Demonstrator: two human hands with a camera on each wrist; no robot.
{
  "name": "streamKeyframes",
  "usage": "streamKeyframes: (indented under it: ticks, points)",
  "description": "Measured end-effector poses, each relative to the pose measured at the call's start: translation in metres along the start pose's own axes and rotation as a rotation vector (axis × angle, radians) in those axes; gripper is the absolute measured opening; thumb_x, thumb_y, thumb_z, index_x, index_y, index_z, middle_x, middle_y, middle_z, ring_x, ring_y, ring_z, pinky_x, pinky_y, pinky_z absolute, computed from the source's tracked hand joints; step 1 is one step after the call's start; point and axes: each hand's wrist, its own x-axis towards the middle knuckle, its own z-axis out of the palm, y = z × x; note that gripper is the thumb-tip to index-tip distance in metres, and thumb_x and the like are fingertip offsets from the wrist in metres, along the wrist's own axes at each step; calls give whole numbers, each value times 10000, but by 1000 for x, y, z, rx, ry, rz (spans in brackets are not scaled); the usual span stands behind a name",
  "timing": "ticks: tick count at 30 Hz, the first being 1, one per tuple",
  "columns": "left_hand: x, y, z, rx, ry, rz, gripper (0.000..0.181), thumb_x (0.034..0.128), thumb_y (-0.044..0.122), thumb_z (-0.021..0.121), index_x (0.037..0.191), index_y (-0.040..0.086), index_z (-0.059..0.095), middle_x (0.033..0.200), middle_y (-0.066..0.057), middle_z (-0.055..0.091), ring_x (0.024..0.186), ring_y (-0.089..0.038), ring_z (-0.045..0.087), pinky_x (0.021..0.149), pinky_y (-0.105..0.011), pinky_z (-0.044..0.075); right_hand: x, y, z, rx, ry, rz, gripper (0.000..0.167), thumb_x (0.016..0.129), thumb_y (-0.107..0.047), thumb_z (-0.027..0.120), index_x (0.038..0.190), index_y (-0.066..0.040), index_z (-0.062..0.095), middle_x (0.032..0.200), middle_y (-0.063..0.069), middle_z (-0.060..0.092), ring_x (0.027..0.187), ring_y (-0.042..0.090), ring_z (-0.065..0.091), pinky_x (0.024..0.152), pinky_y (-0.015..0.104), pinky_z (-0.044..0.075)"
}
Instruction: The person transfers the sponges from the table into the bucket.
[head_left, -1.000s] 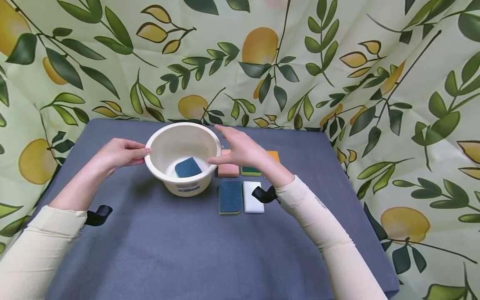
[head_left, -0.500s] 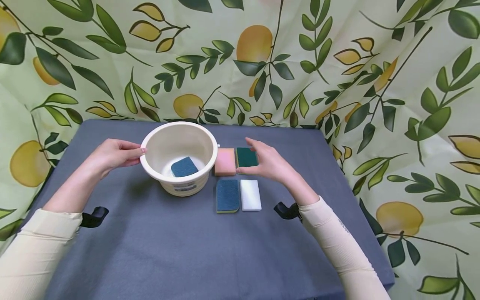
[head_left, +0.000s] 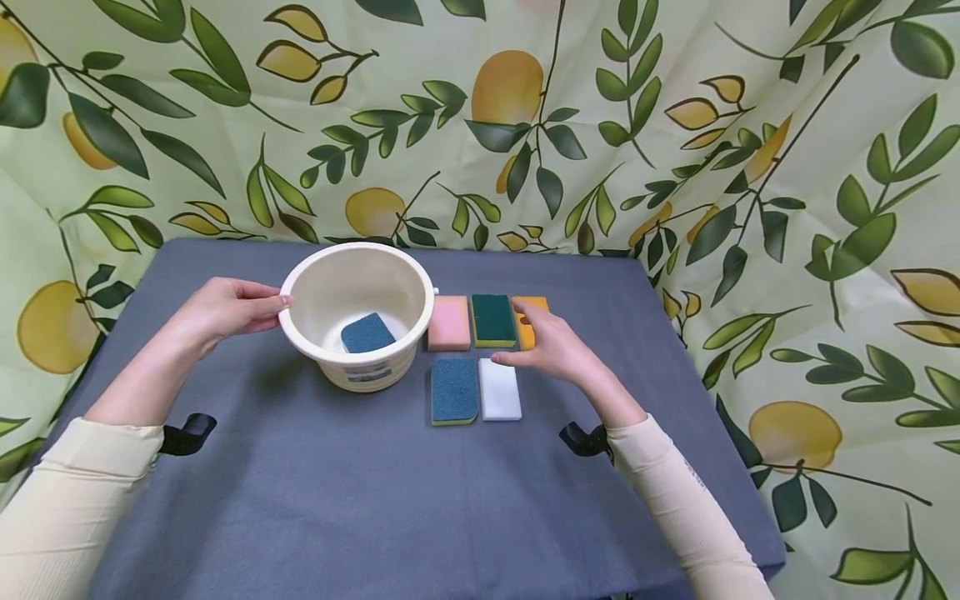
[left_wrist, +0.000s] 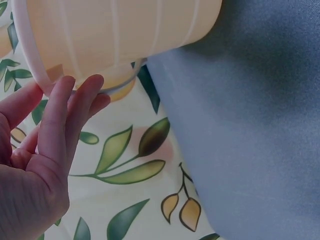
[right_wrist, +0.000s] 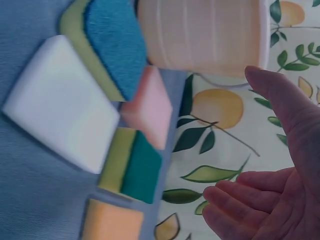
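A cream bucket (head_left: pixel 367 371) stands on the blue-covered table, with a blue scouring sponge (head_left: pixel 367 333) lying on its floor. At the bucket's left rim, my left hand (head_left: pixel 228 315) pinches the edge between thumb and fingers; the left wrist view shows these fingers (left_wrist: pixel 59 112) against the rim. My right hand (head_left: pixel 551 340) hovers over the sponges, thumb and fingers apart, holding nothing. It partly covers an orange sponge (head_left: pixel 535 307). Beside that lie a green-topped sponge (head_left: pixel 493 320) and a pink sponge (head_left: pixel 448 323). Nearer me are a blue-topped sponge (head_left: pixel 453 390) and a white sponge (head_left: pixel 500 390).
Fabric printed with lemons and leaves (head_left: pixel 442 150) hangs behind and at both sides of the table (head_left: pixel 390 500). The sponges sit close together, just right of the bucket. A black strap (head_left: pixel 189 433) sticks out from the left wrist and another (head_left: pixel 585 439) from the right.
My right hand has moved away from the bucket's right side, rightward over the sponges, and lower in view. My left hand keeps its pinch on the rim. The view has shifted slightly.
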Motion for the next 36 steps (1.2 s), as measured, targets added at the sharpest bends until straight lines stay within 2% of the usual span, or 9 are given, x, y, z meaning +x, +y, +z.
streamKeyframes:
  ticks: [8, 18, 26, 36]
  points:
    - [0, 1, -1, 7, -5, -4, 605, 965, 302, 627, 1344, -144, 475, 1056, -77, 672, 792, -19, 650, 747, -205, 568, -7, 16, 21, 9, -56, 37, 964, 788, -412, 804, 1497, 9, 305, 1487, 201, 392, 1295, 367, 448, 1024, 548, 421]
    - [0, 1, -1, 3, -9, -2, 604, 964, 302, 629, 1346, -139, 476, 1034, -53, 679, 767, -1, 643, 742, -202, 568, -11, 31, 42, 7, -94, 29, 995, 785, -412, 808, 1504, 26, 277, 1510, 209, 358, 1331, 369, 409, 1065, 545, 381]
    - [0, 1, 1, -1, -2, -3, 598, 963, 293, 631, 1340, -145, 478, 1040, -73, 677, 764, -1, 643, 743, -204, 568, -11, 38, 54, -16, -139, 10, 994, 786, -419, 805, 1493, 49, 286, 1519, 223, 338, 1379, 377, 336, 1111, 532, 324]
    - [0, 0, 0, -15, -4, -9, 601, 972, 267, 620, 1356, -161, 444, 1015, -44, 675, 764, 3, 639, 731, -192, 566, -11, 43, 63, -48, -163, 1, 1031, 765, -419, 824, 1499, 47, 271, 1514, 226, 343, 1367, 372, 355, 1105, 514, 341]
